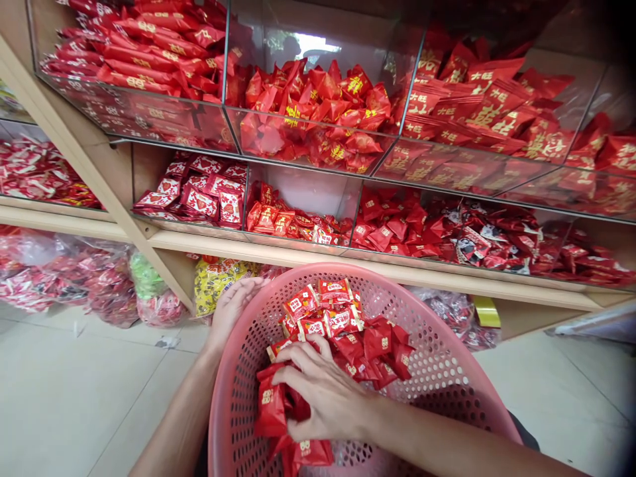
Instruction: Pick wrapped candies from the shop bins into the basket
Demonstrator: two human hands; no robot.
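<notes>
Inside pink basket [437, 371], right hand [325, 397] clamped on red packets [348, 331]; left hand [233, 305] grips rim, steadying it.

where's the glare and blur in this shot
Head view: glare and reflections wash over the clear bin fronts, brightest in the upper middle bin; edges bend from wide-angle distortion, the right corner darkens; the pink basket, red packets and right hand stay sharp.
</notes>
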